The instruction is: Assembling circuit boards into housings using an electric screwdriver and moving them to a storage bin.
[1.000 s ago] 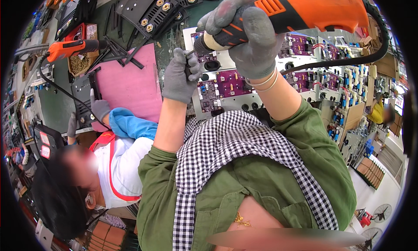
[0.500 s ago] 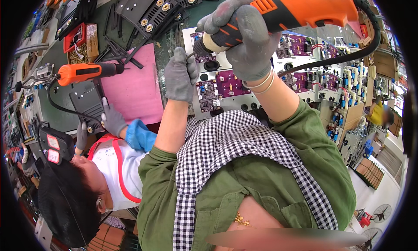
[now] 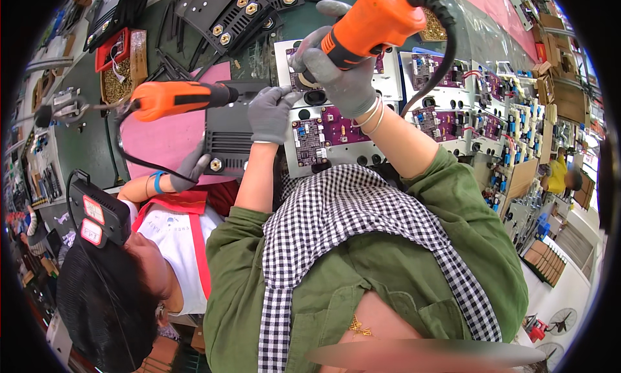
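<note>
1. While the right hand (image 3: 343, 82) is wrapped around the orange screwdriver (image 3: 378, 27), the tool's nose slants down over the upper left of the white panel (image 3: 389, 83); the forward grip probably helps steer the tip, which the hand hides.
2. Just beside that nose, the left hand (image 3: 270, 114) sits at the panel's left edge, thumb and fingers drawn close, seemingly to guide or steady; I cannot tell whether they pinch anything.
3. Below the right hand, a purple circuit board (image 3: 343, 126) lies face up on the panel, presumably for access from above.
4. A black cord (image 3: 446, 24) loops from the screwdriver's rear, to the right of both hands.
5. Farther left, a co-worker's gloved hand (image 3: 194, 163) touches a black vented cover (image 3: 229, 140) over a pink sheet (image 3: 162, 140), perhaps laid there against scratches.
6. No brand is readable on the screwdriver; the co-worker's black head-worn box (image 3: 116, 205) bears two printed labels (image 3: 91, 232), and the white shirt (image 3: 165, 244) shows small lettering.
</note>
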`<act>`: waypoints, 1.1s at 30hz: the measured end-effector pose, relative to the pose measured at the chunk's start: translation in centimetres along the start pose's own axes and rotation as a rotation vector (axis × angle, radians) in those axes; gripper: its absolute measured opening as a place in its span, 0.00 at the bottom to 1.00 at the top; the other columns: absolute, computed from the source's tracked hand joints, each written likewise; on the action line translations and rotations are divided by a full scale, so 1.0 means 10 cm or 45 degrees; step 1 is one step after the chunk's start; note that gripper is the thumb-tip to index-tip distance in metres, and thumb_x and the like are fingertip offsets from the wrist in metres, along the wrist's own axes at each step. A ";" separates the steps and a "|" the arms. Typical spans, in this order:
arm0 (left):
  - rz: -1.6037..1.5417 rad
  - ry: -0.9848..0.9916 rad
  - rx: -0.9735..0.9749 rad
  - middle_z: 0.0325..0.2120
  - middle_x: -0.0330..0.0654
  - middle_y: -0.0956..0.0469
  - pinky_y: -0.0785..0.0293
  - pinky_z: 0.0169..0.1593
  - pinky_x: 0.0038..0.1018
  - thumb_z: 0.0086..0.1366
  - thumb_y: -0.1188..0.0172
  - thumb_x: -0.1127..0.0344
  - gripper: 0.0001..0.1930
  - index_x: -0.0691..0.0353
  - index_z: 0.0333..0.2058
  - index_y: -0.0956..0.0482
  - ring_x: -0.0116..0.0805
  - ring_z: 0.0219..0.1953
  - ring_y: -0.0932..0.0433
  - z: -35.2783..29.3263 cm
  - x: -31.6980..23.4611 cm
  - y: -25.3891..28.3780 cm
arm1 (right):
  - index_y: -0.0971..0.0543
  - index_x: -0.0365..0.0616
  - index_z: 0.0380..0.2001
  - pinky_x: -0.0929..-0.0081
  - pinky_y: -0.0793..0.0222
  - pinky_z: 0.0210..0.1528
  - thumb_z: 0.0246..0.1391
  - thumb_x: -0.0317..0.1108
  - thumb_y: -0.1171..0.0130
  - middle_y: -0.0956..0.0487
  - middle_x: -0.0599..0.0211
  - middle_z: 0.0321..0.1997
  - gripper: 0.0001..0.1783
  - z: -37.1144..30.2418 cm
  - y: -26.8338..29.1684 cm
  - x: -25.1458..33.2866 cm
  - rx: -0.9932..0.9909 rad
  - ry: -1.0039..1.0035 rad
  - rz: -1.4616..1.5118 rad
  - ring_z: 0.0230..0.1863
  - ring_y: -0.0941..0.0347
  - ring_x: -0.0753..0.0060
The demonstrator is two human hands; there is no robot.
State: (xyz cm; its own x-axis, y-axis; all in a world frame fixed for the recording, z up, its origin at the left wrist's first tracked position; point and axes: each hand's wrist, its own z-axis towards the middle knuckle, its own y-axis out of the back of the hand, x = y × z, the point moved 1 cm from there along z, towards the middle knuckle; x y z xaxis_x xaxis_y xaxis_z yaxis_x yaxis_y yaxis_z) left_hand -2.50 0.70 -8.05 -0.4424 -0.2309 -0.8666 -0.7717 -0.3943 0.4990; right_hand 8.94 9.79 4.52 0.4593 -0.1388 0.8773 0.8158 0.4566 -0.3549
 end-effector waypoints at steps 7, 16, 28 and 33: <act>0.179 -0.301 -0.105 0.20 0.42 0.25 0.30 0.31 0.32 0.50 0.31 0.60 0.11 0.61 0.27 0.17 0.39 0.25 0.25 0.04 0.01 -0.03 | 0.36 0.38 0.54 0.82 0.29 0.30 0.44 0.22 0.36 0.24 0.73 0.26 0.32 0.00 0.05 -0.10 0.004 0.029 -0.031 0.26 0.28 0.83; 0.299 -0.486 -0.179 0.19 0.40 0.26 0.30 0.30 0.34 0.50 0.33 0.56 0.11 0.58 0.25 0.18 0.40 0.24 0.25 0.03 0.00 -0.04 | 0.40 0.35 0.52 0.78 0.26 0.33 0.42 0.17 0.41 0.23 0.67 0.26 0.32 -0.05 -0.03 -0.01 0.236 -0.027 -0.273 0.28 0.25 0.76; -0.605 0.393 0.310 0.26 0.35 0.26 0.31 0.27 0.15 0.67 0.53 0.71 0.14 0.65 0.50 0.27 0.17 0.26 0.29 -0.02 0.02 0.28 | 0.38 0.38 0.51 0.82 0.28 0.29 0.43 0.21 0.39 0.23 0.69 0.25 0.30 0.02 -0.04 -0.02 0.259 0.030 -0.524 0.26 0.26 0.80; -0.714 0.430 0.106 0.27 0.38 0.22 0.34 0.23 0.13 0.67 0.51 0.71 0.10 0.65 0.46 0.31 0.17 0.22 0.29 -0.03 -0.30 0.38 | 0.25 0.40 0.24 0.77 0.27 0.29 0.43 0.25 0.38 0.23 0.68 0.23 0.06 0.33 0.22 0.10 -0.079 -0.156 -0.053 0.26 0.25 0.74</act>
State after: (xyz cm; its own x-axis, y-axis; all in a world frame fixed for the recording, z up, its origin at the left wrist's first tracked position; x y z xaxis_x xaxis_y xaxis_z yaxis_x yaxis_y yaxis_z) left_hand -3.95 -0.37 -3.55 0.1941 -0.2820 -0.9396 -0.8822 -0.4691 -0.0415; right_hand 10.04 13.53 5.72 0.3812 -0.0464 0.9233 0.8553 0.3967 -0.3332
